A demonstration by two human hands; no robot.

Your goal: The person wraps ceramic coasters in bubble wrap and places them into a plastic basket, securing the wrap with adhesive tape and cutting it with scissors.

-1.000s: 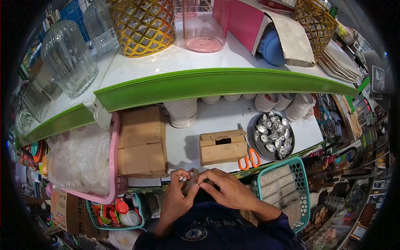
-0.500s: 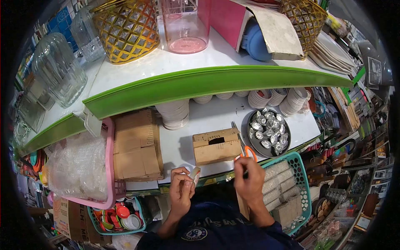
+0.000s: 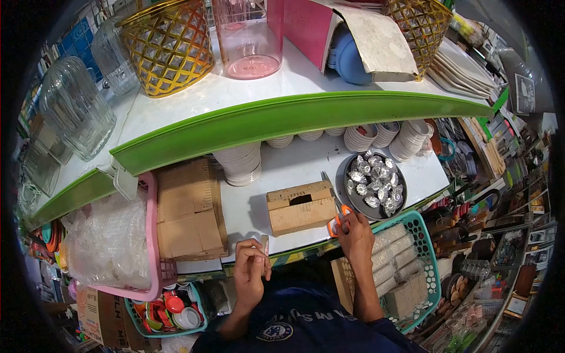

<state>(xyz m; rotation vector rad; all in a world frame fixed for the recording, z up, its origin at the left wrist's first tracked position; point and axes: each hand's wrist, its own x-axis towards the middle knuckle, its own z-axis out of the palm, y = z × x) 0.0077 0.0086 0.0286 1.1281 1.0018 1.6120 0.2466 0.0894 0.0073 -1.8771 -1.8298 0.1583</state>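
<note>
Beside the small box point(image 3: 301, 215), the right hand point(image 3: 356, 236) grips orange scissors point(image 3: 341, 221); the left hand point(image 3: 250, 272) pinches a small strip point(image 3: 265, 244).

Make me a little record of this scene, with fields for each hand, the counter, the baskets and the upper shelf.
Left hand: holds a small pale piece
Right hand: fingers at the orange handles of the scissors
Counter: small cardboard box, dark opening on top; beside it, a round dark tray of silvery pieces
Baskets: teal one with wrapped bundles; pink one with clear plastic wrapping
Upper shelf: green front edge, gold lattice basket
</note>
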